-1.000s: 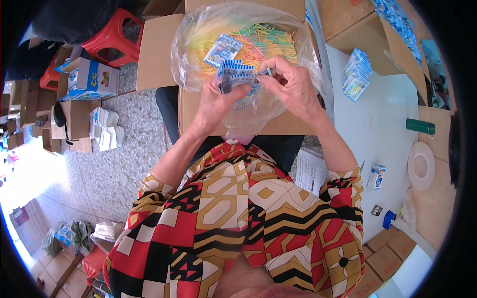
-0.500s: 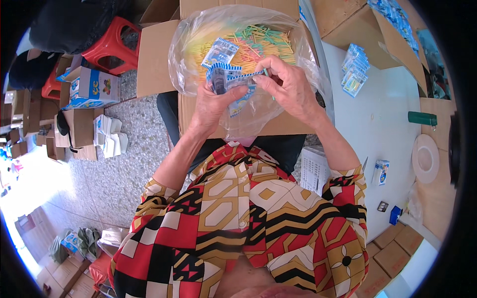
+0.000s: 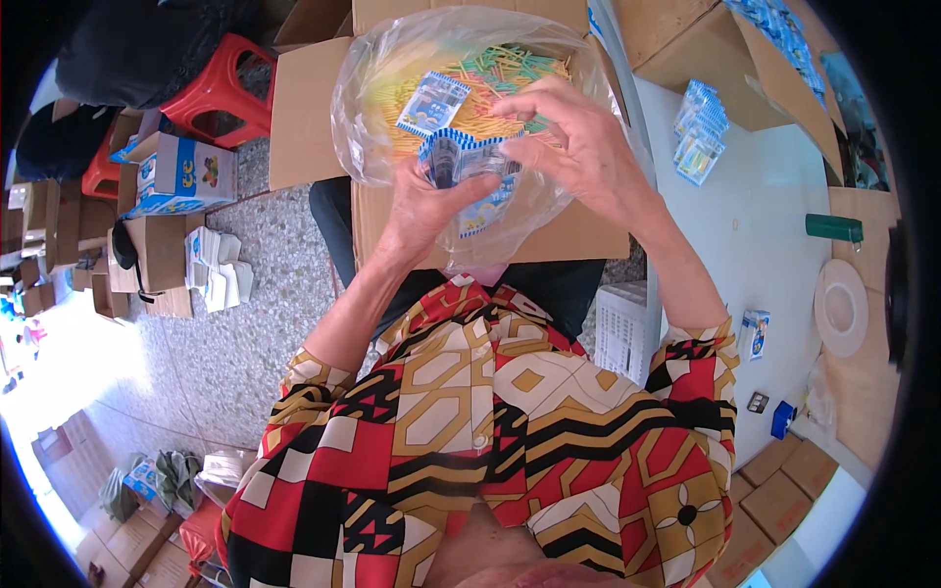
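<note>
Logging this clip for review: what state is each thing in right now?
Left hand: gripping the stack of small packets.
Right hand: fingertips on the stack's top edge.
Plastic bag: open, full of coloured sticks.
Cardboard box: flaps open.
Red stool: upright.

glossy clear plastic bag – matt brown cardboard box, speckled stone floor.

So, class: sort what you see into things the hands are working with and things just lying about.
In hand:
left hand
right hand
stack of small blue-edged packets
clear bag of coloured sticks
cardboard box

Lying about:
red stool
green marker
tape roll
packets on table
</note>
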`<action>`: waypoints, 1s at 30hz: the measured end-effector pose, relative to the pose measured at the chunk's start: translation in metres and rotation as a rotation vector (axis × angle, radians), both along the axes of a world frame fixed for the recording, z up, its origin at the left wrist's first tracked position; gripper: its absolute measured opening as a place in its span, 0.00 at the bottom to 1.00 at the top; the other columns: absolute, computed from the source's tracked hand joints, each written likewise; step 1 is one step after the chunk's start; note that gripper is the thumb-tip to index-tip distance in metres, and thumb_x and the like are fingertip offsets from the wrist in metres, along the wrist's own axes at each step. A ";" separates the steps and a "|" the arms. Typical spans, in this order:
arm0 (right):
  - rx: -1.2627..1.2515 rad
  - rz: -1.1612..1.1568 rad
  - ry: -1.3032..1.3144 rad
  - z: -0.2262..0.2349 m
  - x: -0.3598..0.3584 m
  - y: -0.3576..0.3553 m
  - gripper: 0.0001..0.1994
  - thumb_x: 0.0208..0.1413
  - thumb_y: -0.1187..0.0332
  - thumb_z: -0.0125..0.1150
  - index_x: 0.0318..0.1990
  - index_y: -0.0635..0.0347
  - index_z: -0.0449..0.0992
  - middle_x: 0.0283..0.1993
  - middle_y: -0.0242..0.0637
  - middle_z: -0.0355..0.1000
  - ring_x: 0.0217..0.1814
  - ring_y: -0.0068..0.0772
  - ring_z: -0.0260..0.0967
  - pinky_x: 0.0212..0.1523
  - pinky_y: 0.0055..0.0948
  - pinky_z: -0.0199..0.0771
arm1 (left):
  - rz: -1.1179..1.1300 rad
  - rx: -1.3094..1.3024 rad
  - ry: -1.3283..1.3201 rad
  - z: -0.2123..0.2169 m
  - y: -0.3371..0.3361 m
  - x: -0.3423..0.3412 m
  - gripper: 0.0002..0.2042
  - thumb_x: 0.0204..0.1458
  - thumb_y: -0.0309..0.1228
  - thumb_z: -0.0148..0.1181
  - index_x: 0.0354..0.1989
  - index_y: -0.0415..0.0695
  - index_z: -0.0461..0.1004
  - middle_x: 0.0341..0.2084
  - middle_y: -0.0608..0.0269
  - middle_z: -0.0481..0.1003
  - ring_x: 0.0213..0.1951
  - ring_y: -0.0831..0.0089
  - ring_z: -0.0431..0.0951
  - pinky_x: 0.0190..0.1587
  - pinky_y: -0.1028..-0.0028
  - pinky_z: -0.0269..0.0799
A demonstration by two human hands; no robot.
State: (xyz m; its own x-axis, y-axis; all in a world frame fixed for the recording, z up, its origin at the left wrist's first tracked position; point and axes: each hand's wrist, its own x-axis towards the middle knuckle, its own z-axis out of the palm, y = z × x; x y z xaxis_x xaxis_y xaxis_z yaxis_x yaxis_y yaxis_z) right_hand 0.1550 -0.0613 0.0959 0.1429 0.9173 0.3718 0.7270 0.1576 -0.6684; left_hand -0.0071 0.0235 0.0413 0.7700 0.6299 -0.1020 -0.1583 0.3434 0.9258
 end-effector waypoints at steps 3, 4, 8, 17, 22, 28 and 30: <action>-0.102 0.152 -0.038 -0.003 0.008 0.003 0.10 0.48 0.68 0.61 0.36 0.63 0.73 0.27 0.29 0.64 0.26 0.18 0.57 0.25 0.19 0.58 | -0.015 -0.005 0.002 0.000 -0.001 0.000 0.16 0.40 0.21 0.65 0.41 0.39 0.73 0.34 0.66 0.75 0.35 0.81 0.74 0.41 0.78 0.70; -0.102 0.152 -0.038 -0.003 0.008 0.003 0.10 0.48 0.68 0.61 0.36 0.63 0.73 0.27 0.29 0.64 0.26 0.18 0.57 0.25 0.19 0.58 | -0.015 -0.005 0.003 -0.001 -0.001 -0.001 0.16 0.40 0.21 0.65 0.41 0.39 0.73 0.34 0.66 0.75 0.35 0.81 0.74 0.41 0.78 0.70; -0.270 0.132 0.144 -0.003 0.007 0.003 0.08 0.47 0.70 0.62 0.30 0.65 0.73 0.23 0.28 0.62 0.22 0.16 0.52 0.22 0.20 0.52 | -0.080 0.027 0.039 -0.005 0.001 -0.005 0.21 0.38 0.23 0.67 0.44 0.41 0.70 0.36 0.66 0.75 0.37 0.79 0.74 0.44 0.76 0.70; -0.306 0.115 0.205 0.002 0.002 -0.002 0.07 0.47 0.74 0.60 0.34 0.63 0.73 0.24 0.24 0.62 0.21 0.14 0.50 0.21 0.20 0.52 | -0.020 0.121 0.075 -0.010 0.002 -0.006 0.16 0.39 0.22 0.66 0.39 0.39 0.73 0.32 0.67 0.76 0.33 0.82 0.74 0.37 0.80 0.71; -0.263 0.081 0.510 -0.002 0.008 -0.006 0.10 0.51 0.73 0.56 0.42 0.61 0.71 0.26 0.23 0.61 0.24 0.12 0.52 0.23 0.15 0.53 | 0.023 0.040 0.081 -0.007 0.000 -0.005 0.19 0.38 0.21 0.67 0.42 0.39 0.71 0.35 0.66 0.75 0.35 0.79 0.74 0.41 0.77 0.71; -0.360 -0.056 0.755 -0.008 0.029 -0.016 0.15 0.60 0.64 0.40 0.50 0.60 0.66 0.28 0.25 0.65 0.30 0.11 0.55 0.29 0.12 0.56 | 0.037 0.022 0.037 -0.011 -0.001 -0.002 0.20 0.37 0.19 0.66 0.43 0.39 0.71 0.36 0.64 0.75 0.37 0.78 0.75 0.43 0.76 0.71; -0.231 -0.057 0.740 -0.009 0.027 -0.015 0.16 0.61 0.63 0.39 0.51 0.60 0.66 0.29 0.27 0.67 0.30 0.13 0.55 0.31 0.14 0.56 | 0.082 0.058 0.010 -0.013 -0.003 0.002 0.15 0.38 0.19 0.66 0.38 0.36 0.74 0.33 0.65 0.76 0.32 0.82 0.74 0.37 0.80 0.72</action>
State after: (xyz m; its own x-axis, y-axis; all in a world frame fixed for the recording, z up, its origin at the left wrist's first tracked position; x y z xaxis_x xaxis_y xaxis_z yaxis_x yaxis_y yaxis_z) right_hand 0.1817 -0.0759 0.0866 0.3291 0.9435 -0.0381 0.0819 -0.0687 -0.9943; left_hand -0.0052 0.0204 0.0284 0.7146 0.6959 -0.0706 -0.1744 0.2750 0.9455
